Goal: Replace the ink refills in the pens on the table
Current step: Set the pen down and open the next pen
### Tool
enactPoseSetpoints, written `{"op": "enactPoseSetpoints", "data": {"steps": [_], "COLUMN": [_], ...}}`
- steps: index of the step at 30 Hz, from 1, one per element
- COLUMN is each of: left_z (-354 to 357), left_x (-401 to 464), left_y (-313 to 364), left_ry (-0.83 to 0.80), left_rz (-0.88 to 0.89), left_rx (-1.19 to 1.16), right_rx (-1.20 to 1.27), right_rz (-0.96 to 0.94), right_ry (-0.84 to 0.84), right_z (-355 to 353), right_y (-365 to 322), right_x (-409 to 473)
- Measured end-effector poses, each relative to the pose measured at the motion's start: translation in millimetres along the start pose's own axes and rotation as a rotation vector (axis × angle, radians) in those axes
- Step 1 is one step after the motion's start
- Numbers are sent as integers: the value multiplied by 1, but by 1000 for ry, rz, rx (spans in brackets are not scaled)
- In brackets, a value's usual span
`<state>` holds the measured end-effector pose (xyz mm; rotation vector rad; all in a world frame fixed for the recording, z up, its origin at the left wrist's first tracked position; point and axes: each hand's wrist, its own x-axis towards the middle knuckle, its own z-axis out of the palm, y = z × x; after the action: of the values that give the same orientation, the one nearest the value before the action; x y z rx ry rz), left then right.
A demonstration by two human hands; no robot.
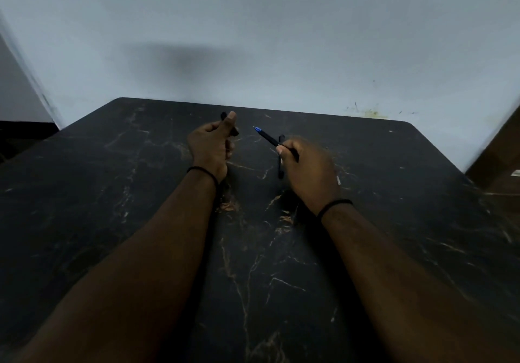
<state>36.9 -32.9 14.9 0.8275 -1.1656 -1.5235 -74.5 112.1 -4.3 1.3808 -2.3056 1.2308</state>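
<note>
Pen (270, 138): light, stiff, slick; pinched mid-barrel by right hand (306, 171). Left hand (212, 144) curled round a dark piece (223, 115), identity unclear.

Both hands (211, 146) (306, 171) curled (forearms extended)

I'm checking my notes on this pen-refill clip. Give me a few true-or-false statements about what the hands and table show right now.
1. The right hand holds a black pen with a blue tip. True.
2. That pen's blue tip points toward the person. False: it points away, up and to the left.
3. The left hand lies flat and open on the dark marble-patterned table. False: it is raised and closed around a dark pen part.
4. Both wrists wear thin black bands. True.
</note>
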Motion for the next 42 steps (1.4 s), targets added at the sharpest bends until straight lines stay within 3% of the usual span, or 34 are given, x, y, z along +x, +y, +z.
{"op": "enactPoseSetpoints", "data": {"steps": [7, 15, 26, 33, 42], "left_z": [3, 15, 19, 26, 29], "left_x": [-3, -6, -12, -17, -30], "left_y": [5, 0, 1, -4, -3], "left_ry": [-18, -66, -116, -173, -338], "left_rz": [-73, -87, -147, -17, -34], "left_rx": [13, 7, 0, 214, 167], "right_rx": [-32, -51, -71, 16, 98], "right_rz": [-111, -89, -130, -78, -25], "right_ry": [-64, -83, -13, 6, -2], "right_z": [-1, -6, -4, -6, -8], "right_y": [-6, -12, -16, -19, -20], "right_x": [-2, -3, -6, -7, -7]}}
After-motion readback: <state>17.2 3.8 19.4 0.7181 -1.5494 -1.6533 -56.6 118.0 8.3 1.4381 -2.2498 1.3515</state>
